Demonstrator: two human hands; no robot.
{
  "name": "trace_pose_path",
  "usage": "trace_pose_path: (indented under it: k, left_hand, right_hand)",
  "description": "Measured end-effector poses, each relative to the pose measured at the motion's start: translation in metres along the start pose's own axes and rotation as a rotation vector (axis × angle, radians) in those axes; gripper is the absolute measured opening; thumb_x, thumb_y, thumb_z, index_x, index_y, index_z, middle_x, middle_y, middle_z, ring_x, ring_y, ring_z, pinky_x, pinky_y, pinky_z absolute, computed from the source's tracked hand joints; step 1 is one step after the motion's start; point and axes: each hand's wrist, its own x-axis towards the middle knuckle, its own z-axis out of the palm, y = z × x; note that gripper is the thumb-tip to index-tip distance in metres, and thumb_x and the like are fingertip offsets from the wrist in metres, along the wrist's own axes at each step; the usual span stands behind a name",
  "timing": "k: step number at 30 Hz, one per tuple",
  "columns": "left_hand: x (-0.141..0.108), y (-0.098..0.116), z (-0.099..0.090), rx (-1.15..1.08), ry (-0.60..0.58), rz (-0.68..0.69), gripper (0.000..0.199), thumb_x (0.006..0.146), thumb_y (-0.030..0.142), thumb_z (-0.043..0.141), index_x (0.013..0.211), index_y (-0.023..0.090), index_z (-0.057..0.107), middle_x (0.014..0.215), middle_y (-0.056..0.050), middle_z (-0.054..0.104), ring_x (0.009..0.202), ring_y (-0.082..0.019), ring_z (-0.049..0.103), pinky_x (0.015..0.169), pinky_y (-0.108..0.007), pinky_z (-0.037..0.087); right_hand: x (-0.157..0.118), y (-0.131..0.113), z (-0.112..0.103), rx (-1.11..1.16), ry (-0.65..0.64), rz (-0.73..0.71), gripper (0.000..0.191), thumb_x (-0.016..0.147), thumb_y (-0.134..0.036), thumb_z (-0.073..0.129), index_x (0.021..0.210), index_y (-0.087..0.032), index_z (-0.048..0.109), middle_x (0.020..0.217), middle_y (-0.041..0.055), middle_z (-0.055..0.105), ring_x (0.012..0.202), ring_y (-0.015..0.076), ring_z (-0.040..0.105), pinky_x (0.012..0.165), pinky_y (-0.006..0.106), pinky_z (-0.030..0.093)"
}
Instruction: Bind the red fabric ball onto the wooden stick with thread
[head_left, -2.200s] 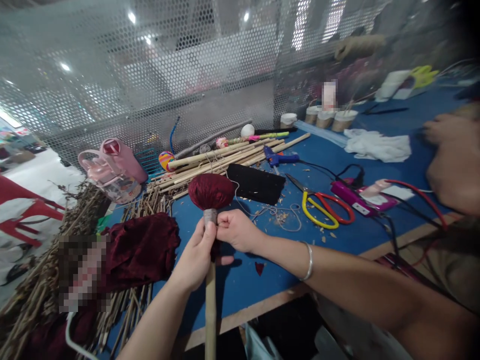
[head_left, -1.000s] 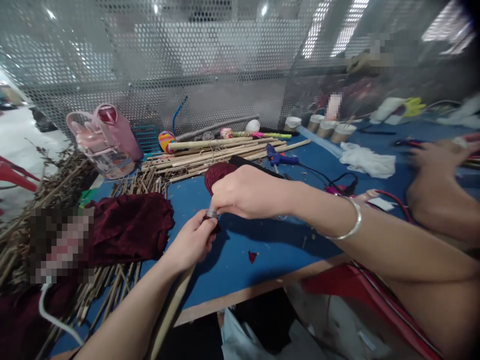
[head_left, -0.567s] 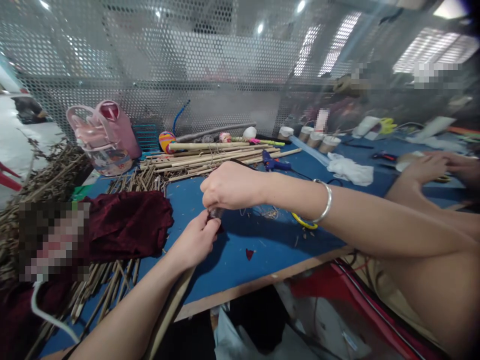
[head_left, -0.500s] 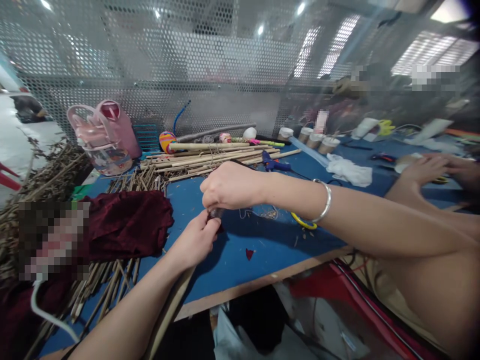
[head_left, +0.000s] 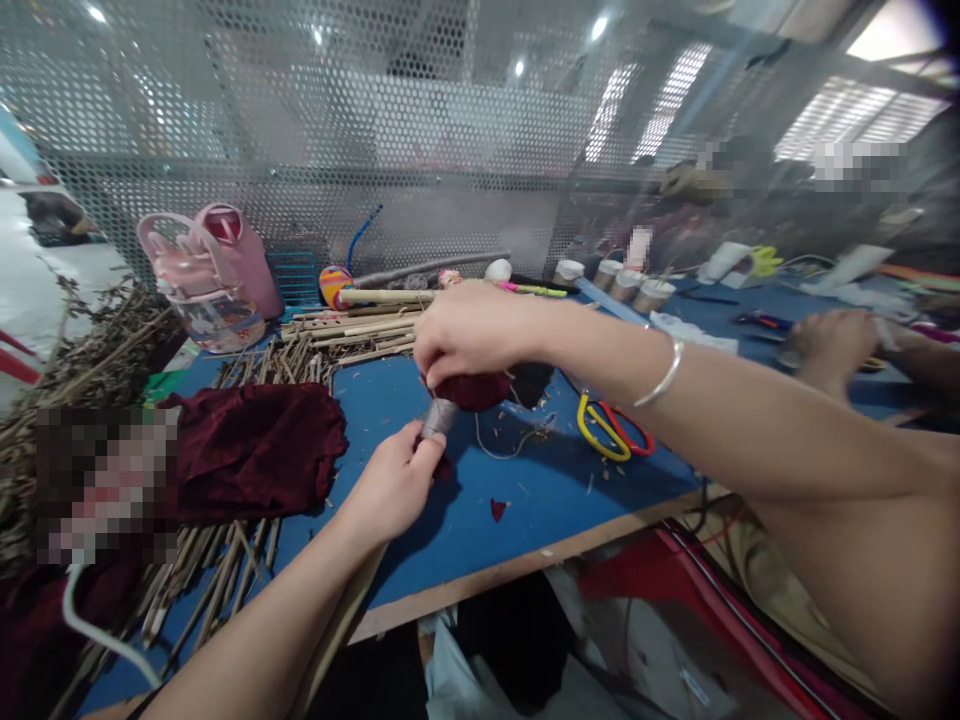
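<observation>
My left hand (head_left: 397, 480) is closed round a long pale stick (head_left: 341, 625) that runs back under my left forearm. Just beyond its thumb, a grey wrapped section (head_left: 439, 417) shows at the stick's far end. My right hand (head_left: 472, 335) is above that end, thumb and fingers pinched together near the top of the grey part; what they pinch is hidden. Dark red fabric (head_left: 474, 392) shows under my right palm, partly covered. Scissors with yellow and red handles (head_left: 606, 428) lie beneath my right forearm. A thin cord (head_left: 495, 455) curls on the blue table (head_left: 540, 520).
Dark red cloth (head_left: 255, 450) covers thin sticks at left. Longer pale sticks (head_left: 360, 330) lie behind my hands, near a pink bottle (head_left: 244, 260) and a clear jug (head_left: 217, 320). Several small cups (head_left: 652, 292) stand at right, near another person's hands (head_left: 832, 345).
My right hand has lifted up and away from my left, uncovering the grey wrapped section and the dark red fabric. More of the scissors shows. My left hand has hardly moved.
</observation>
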Motion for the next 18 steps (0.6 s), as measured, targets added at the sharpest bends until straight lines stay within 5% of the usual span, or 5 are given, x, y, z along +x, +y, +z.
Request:
trace_pose_path:
  k: [5, 9, 18]
  left_hand:
    - [-0.010, 0.011, 0.005, -0.124, -0.218, -0.035, 0.023, 0.084, 0.039, 0.040, 0.071, 0.021, 0.038, 0.047, 0.009, 0.035, 0.035, -0.006, 0.031, 0.037, -0.018, 0.025]
    - [-0.013, 0.011, 0.012, -0.112, -0.310, -0.036, 0.022, 0.085, 0.040, 0.039, 0.074, 0.021, 0.040, 0.048, 0.009, 0.035, 0.035, -0.005, 0.030, 0.037, -0.018, 0.024]
    - [-0.011, 0.004, 0.018, -0.048, -0.320, -0.058, 0.030, 0.085, 0.046, 0.043, 0.071, 0.020, 0.039, 0.051, 0.008, 0.039, 0.038, -0.005, 0.032, 0.039, -0.017, 0.024]
  right_hand:
    - [0.002, 0.054, 0.025, 0.761, -0.063, 0.036, 0.029, 0.071, -0.038, 0.065, 0.084, -0.013, 0.070, 0.072, -0.0003, 0.066, 0.064, 0.0073, 0.053, 0.064, 0.022, 0.038]
    - [0.010, 0.065, 0.055, 1.042, -0.097, 0.039, 0.031, 0.064, -0.038, 0.070, 0.075, -0.010, 0.067, 0.061, -0.0019, 0.061, 0.055, 0.0056, 0.048, 0.055, 0.020, 0.035]
    - [0.026, -0.017, -0.017, 0.240, -0.192, -0.260, 0.013, 0.071, -0.025, 0.070, 0.075, -0.012, 0.071, 0.052, -0.0062, 0.055, 0.053, 0.0041, 0.041, 0.058, 0.021, 0.029]
